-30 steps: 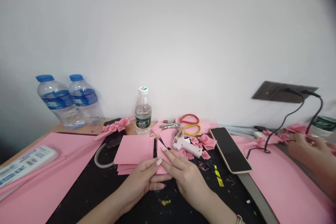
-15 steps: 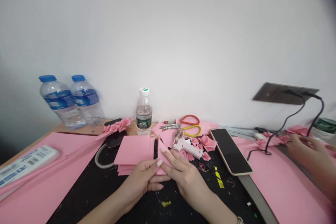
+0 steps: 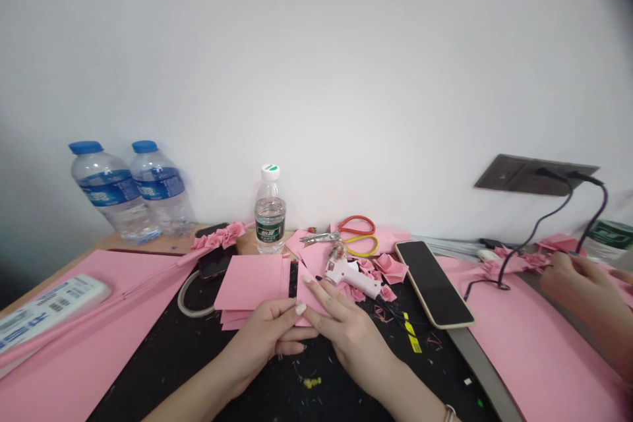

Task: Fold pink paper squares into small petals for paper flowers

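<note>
Between my hands is a folded piece of pink paper (image 3: 307, 291), its upper part slanting to a point. My left hand (image 3: 273, 330) pinches its lower left corner between thumb and fingers. From the right, my right hand (image 3: 349, 330) presses on the paper with its fingers laid along the fold, thumb close to my left thumb. A stack of square pink paper sheets (image 3: 252, 280) lies just left of the folded piece. Right behind my right hand rests a white glue gun (image 3: 353, 277), with folded pink paper flowers (image 3: 390, 268) around it.
Scissors (image 3: 361, 235) with red and yellow handles lie near the wall. A phone (image 3: 435, 283) is on the right. Water bottles (image 3: 270, 214) stand at the back. Pink paper roses (image 3: 220, 237) on a long stem lie left. Another person's hand (image 3: 583, 283) works at far right, below plugged-in cables (image 3: 539, 224).
Both hands keep almost the same hold on the paper. The view has shifted very slightly, and the other person's hand at the right has moved a little.
</note>
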Demonstrator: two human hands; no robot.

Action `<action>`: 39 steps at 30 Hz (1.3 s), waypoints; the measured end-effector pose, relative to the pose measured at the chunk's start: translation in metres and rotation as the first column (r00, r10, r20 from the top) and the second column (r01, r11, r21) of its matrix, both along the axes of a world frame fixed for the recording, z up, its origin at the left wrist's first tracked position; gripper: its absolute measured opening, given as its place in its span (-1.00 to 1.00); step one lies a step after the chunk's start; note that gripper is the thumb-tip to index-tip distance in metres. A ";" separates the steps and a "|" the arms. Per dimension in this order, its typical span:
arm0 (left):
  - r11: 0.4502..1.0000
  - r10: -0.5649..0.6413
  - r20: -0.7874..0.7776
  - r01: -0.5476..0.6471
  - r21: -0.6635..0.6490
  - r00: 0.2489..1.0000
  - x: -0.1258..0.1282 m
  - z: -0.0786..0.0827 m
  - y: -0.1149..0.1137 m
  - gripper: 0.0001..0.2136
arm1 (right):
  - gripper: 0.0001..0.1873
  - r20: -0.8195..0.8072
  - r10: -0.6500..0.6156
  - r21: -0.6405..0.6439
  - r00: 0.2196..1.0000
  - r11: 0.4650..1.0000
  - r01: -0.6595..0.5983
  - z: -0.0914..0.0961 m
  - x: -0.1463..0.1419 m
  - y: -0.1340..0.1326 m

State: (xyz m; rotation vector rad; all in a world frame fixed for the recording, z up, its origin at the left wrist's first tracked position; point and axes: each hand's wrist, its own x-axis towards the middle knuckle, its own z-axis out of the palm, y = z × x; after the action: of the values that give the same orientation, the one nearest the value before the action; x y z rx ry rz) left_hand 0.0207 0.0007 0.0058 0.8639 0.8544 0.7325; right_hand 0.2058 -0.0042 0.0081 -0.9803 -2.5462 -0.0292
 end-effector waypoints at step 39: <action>0.936 -0.152 -0.237 0.216 0.276 0.960 -0.003 -0.003 0.003 -0.80 | -0.45 -0.505 -0.354 -0.596 0.787 0.803 -0.022 -0.002 -0.003 0.005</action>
State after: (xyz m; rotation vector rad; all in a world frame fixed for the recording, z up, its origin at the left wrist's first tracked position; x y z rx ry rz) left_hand 0.0178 0.0036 0.0023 1.2964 0.8474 0.6190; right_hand 0.2025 0.0004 0.0057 -1.1959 -1.8670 0.9157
